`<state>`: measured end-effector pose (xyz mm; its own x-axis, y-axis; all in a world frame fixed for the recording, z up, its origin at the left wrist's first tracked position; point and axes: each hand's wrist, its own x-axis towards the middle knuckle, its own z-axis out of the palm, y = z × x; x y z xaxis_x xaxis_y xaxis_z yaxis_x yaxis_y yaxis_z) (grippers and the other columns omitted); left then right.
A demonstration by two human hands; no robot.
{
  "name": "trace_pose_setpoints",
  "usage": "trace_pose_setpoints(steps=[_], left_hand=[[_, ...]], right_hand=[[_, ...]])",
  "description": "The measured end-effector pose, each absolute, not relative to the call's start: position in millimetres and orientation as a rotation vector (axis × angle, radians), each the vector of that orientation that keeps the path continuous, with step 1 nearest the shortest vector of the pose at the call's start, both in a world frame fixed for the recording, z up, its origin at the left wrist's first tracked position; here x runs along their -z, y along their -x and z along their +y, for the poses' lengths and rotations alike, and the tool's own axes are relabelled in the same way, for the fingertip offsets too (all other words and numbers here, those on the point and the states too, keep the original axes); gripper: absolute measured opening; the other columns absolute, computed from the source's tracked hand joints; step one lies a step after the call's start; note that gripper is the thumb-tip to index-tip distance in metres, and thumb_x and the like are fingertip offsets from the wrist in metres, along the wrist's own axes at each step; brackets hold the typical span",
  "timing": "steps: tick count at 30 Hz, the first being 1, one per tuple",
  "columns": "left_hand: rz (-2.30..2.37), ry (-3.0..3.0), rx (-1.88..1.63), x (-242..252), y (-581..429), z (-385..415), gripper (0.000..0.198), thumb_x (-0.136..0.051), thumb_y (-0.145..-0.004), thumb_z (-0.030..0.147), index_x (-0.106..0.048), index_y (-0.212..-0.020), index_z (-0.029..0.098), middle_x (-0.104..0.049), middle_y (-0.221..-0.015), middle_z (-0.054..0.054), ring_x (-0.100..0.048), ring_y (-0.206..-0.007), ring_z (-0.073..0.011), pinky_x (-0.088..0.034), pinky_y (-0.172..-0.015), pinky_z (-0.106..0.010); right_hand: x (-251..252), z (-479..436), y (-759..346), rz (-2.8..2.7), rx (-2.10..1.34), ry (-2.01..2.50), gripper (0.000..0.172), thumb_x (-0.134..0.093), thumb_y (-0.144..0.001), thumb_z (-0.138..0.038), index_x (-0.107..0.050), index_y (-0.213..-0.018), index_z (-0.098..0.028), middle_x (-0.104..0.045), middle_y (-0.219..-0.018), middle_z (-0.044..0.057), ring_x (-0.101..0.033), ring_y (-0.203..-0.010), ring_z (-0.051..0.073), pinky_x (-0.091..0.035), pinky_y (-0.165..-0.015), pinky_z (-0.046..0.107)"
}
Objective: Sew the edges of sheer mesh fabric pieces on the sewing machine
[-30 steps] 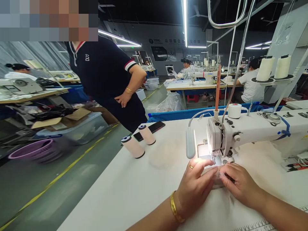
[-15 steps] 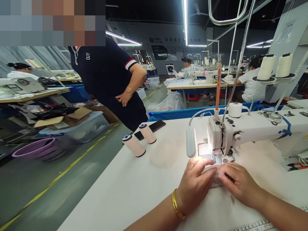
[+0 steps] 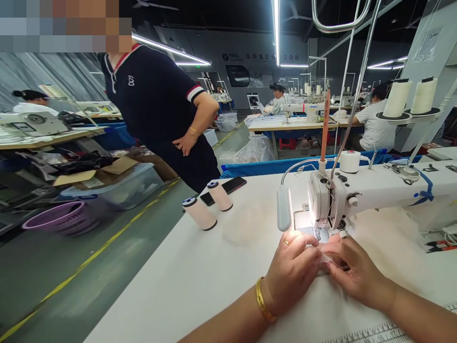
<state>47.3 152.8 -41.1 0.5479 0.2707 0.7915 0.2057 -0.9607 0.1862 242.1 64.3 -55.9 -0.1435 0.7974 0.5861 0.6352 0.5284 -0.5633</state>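
Just in front of the needle of a white sewing machine (image 3: 371,190), both hands pinch a small piece of thin, pale sheer fabric (image 3: 324,259). My left hand (image 3: 294,271), with a ring and a gold bracelet, holds its left side between thumb and fingers. On the other side, my right hand (image 3: 357,271) has thumb and forefinger closed on the fabric. Something thin and dark shows under the right fingers; I cannot make out what it is. The lamp (image 3: 283,209) lights the needle area. Fingers hide most of the fabric.
Two pale thread cones (image 3: 200,214) and a dark phone (image 3: 232,188) lie at the table's left edge. A ruler strip (image 3: 378,333) runs along the front. A person in a dark shirt (image 3: 157,95) stands beyond the table. Other people sit at machines further back.
My right fingers have lifted and shifted slightly, with the forefinger now further over the fabric. My left hand stays almost in place. The standing person's upper body has shifted slightly.
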Motion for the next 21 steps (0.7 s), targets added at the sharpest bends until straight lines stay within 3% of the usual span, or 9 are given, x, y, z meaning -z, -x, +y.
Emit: trace_pose_setpoints(steps=[2,8,13,15,18,21], left_hand=[[0.427,-2.694,-1.404,41,-48,153,0.018,-0.054,-0.095,0.008,-0.065,-0.089,0.021,-0.072,-0.096,-0.004,-0.062,-0.085,-0.0176,-0.048,-0.085,-0.034],[0.435,-2.686,-1.423,41,-49,153,0.016,-0.056,-0.094,0.008,-0.063,-0.088,0.021,-0.072,-0.099,-0.004,-0.061,-0.086,-0.0181,-0.048,-0.086,-0.034],[0.403,-2.547,-1.138,9,-38,118,0.014,-0.055,-0.097,0.010,-0.061,-0.093,0.022,-0.072,-0.102,-0.003,-0.065,-0.093,-0.0190,-0.051,-0.091,-0.038],[0.367,-2.340,-0.981,-6,-31,99,0.009,-0.062,-0.099,0.016,-0.061,-0.093,0.023,-0.072,-0.102,-0.002,-0.068,-0.094,-0.0176,-0.057,-0.090,-0.034],[0.332,-2.115,-0.711,-9,-30,86,0.010,-0.070,-0.098,0.022,-0.062,-0.092,0.024,-0.074,-0.100,0.000,-0.071,-0.089,-0.0152,-0.060,-0.075,-0.025],[0.473,-2.161,-0.670,16,-41,100,0.015,-0.069,-0.093,0.017,-0.062,-0.081,0.022,-0.074,-0.091,0.001,-0.070,-0.084,-0.0167,-0.057,-0.071,-0.027]], right_hand=[[57,65,-242,-1.853,-0.163,1.147,0.037,-0.054,-0.095,-0.008,-0.058,-0.124,-0.032,-0.064,-0.099,0.003,-0.062,-0.093,0.022,-0.055,-0.075,0.033],[51,69,-244,-1.835,-0.205,1.199,0.013,-0.054,-0.101,-0.015,-0.058,-0.102,-0.027,-0.064,-0.094,0.002,-0.062,-0.087,0.022,-0.054,-0.075,0.034],[12,28,-251,-1.937,-0.555,1.232,0.009,-0.051,-0.109,-0.028,-0.059,-0.105,-0.030,-0.070,-0.102,0.002,-0.066,-0.099,0.022,-0.054,-0.090,0.036],[-9,5,-257,-1.877,-0.820,1.420,0.012,-0.057,-0.109,-0.037,-0.063,-0.100,-0.031,-0.071,-0.096,0.000,-0.068,-0.091,0.021,-0.056,-0.084,0.033],[-28,-4,-263,-1.709,-1.339,1.462,0.024,-0.055,-0.108,-0.046,-0.063,-0.095,-0.027,-0.068,-0.080,-0.001,-0.066,-0.069,0.017,-0.054,-0.065,0.027],[-22,26,-259,-1.621,-1.402,1.538,0.022,-0.056,-0.104,-0.037,-0.057,-0.087,-0.023,-0.063,-0.071,-0.004,-0.055,-0.052,0.012,-0.041,-0.049,0.022]])
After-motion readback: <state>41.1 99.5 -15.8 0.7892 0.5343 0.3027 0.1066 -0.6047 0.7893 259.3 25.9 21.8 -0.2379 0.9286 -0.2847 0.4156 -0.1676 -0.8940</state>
